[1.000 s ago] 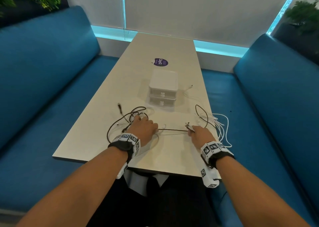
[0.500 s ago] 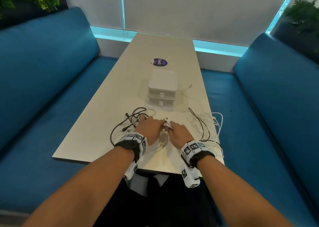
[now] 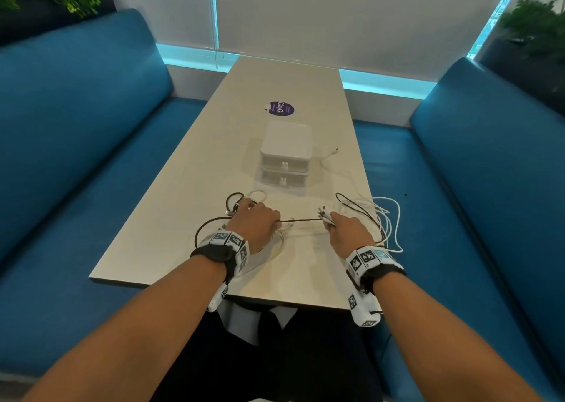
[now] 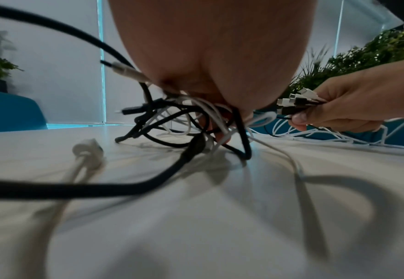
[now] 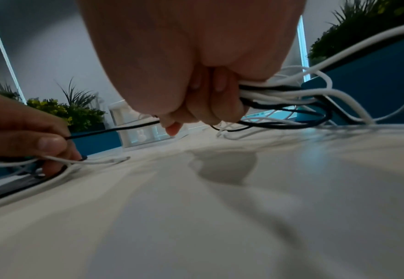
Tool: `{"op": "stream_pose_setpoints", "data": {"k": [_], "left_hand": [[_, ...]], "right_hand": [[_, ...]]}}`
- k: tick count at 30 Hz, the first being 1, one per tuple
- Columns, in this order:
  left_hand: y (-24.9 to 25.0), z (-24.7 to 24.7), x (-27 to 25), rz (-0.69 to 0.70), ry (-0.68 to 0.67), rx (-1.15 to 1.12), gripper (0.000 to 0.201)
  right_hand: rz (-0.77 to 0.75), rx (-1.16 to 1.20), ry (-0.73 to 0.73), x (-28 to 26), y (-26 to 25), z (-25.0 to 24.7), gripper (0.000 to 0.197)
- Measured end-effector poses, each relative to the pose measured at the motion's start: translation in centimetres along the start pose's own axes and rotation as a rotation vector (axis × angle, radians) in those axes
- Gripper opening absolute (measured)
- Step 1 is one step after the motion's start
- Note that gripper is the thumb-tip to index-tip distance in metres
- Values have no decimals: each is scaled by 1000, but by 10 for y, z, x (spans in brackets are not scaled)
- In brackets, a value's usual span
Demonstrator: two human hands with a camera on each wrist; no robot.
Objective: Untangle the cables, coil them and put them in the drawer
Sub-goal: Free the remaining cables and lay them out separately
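Observation:
A tangle of black and white cables (image 3: 235,209) lies on the near end of the table. My left hand (image 3: 258,221) rests on the tangle (image 4: 172,120) and pinches a thin black cable (image 3: 301,220) between thumb and finger (image 5: 50,143). That cable runs taut to my right hand (image 3: 339,227). The right hand grips a bundle of black and white cable ends (image 4: 293,102), plugs sticking out past the fingers. Their loops (image 3: 385,218) spill over the table's right edge (image 5: 291,94). The small white two-drawer unit (image 3: 286,157) stands beyond the hands, both drawers closed.
A single white cable (image 3: 328,157) lies to the right of the drawer unit. A purple round sticker (image 3: 282,108) sits farther up the table (image 3: 183,248). Blue sofas (image 3: 76,157) flank both sides. Plants stand in the back corners.
Half a second ago the hands were close together at the tangle. My right hand has since drawn away to the right with its plugs, stretching the black cable taut between the hands.

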State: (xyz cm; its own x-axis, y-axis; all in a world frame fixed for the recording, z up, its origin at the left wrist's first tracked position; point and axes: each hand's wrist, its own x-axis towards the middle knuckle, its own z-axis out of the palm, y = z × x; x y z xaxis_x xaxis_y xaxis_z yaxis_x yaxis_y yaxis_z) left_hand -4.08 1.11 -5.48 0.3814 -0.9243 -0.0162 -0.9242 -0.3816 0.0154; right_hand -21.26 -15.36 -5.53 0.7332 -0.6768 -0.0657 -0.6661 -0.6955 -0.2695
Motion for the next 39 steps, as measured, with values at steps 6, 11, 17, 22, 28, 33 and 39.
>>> {"op": "stream_pose_setpoints", "data": {"k": [6,11,17,22,28,33,39], "left_hand": [[5,-8,-1,17,-37,89,24],[18,-16,5,2,-65,124,22],[20,-15,2,-12,-64,124,18],[25,-11,8,42,-11,111,27],[27,-3,8,90,32,73,28],[18,-3,9,92,37,34,18],[15,-8,9,69,68,72,24]], "right_hand": [[88,-15,-43,1,-4,1,25],[-95,125,2,3,-39,1,42],[-121,172,123,2,-50,-3,55],[-298,178,-33,-6,-48,6,34],[-267,128,-79,-4,-40,6,20],[-213,21,-70,0,-39,2,23],[-113,37,-18,7,-29,-3,22]]}}
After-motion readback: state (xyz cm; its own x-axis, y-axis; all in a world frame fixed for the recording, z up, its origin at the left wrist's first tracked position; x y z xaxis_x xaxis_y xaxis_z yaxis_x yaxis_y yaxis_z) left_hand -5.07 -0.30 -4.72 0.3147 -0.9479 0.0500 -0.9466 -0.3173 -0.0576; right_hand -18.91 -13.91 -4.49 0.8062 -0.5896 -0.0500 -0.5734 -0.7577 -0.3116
